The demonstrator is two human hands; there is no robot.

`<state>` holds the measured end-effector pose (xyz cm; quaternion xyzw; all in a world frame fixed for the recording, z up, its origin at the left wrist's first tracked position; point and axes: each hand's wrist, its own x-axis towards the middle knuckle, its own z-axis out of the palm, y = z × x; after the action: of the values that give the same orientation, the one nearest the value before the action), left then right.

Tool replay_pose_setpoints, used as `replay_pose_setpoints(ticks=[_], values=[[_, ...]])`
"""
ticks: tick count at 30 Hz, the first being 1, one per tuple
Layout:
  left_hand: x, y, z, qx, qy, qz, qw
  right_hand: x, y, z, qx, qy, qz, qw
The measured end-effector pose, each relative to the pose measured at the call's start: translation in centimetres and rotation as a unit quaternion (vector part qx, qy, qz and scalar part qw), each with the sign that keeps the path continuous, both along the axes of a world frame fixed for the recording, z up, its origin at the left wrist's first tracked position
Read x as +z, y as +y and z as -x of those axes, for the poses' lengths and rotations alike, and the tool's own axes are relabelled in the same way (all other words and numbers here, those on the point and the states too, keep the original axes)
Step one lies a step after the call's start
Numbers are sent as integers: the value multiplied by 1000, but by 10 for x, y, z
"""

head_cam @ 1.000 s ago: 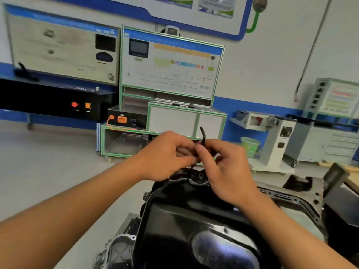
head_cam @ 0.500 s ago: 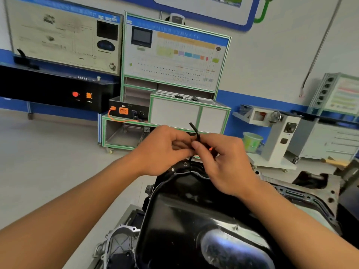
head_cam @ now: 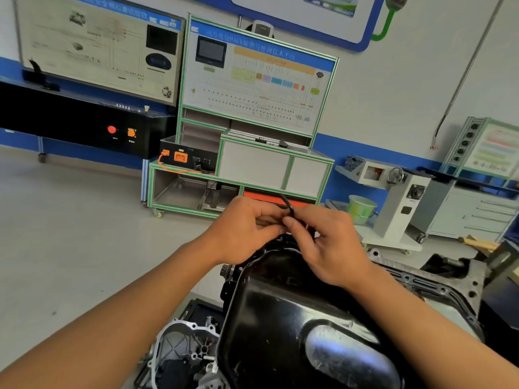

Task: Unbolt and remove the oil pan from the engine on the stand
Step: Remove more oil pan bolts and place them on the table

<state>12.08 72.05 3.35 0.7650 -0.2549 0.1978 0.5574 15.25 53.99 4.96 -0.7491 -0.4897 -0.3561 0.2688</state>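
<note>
Head view: nearest, the black oil pan (head_cam: 280, 318) sits on the engine (head_cam: 460, 279). Over its far rim the left hand (head_cam: 244, 231) and right hand (head_cam: 328, 245) meet, curled fingers pinching a thin bent tool (head_cam: 289, 204). Beyond stands a green-framed bench (head_cam: 252, 164).

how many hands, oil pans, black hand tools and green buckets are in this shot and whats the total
hands: 2, left hand and right hand
oil pan: 1
black bent tool: 1
green bucket: 1
total: 5
</note>
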Motion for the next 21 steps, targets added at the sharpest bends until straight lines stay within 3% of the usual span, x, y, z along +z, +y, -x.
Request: replay_pose_setpoints(ticks=[9,16,21], values=[[-12,2,-10,54,-84,-14,995,-1,2,-6,-12,-3,25,1000],[-14,-3,-9,92,-104,-25,990,-2,6,-1,-16,-38,-63,997],[-19,8,-1,122,-120,-32,985,4,20,3,22,-25,50,998]])
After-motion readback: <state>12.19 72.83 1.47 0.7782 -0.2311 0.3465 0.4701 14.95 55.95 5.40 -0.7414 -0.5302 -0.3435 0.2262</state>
